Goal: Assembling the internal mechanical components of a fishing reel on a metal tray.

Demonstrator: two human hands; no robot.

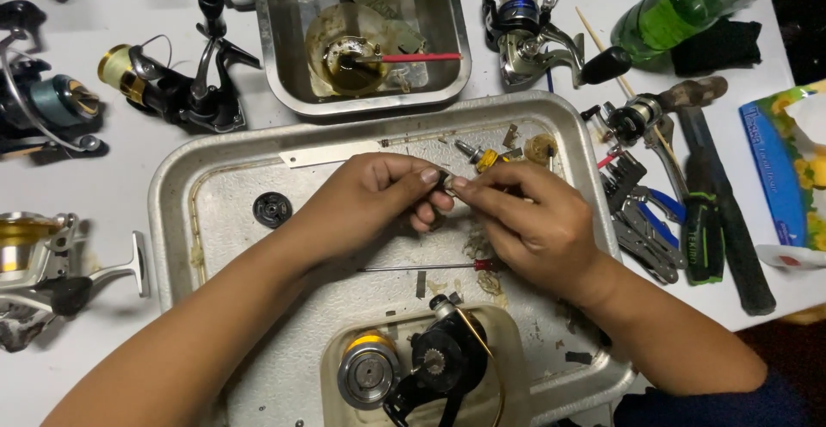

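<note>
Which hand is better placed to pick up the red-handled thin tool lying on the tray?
Probably the right hand: the tool's red handle lies just below it, while the left hand sits farther off.

A green bottle (680, 9), hammer (718, 194) and pliers (645, 229) lie right of the tray (172, 212).

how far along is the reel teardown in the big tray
Done: the black reel body lies opened, its gear exposed, with loose parts like the black round piece spread on the metal tray. In hand: left hand and right hand pinch a small metal part. Left: the scattered parts remain unassembled.
</note>
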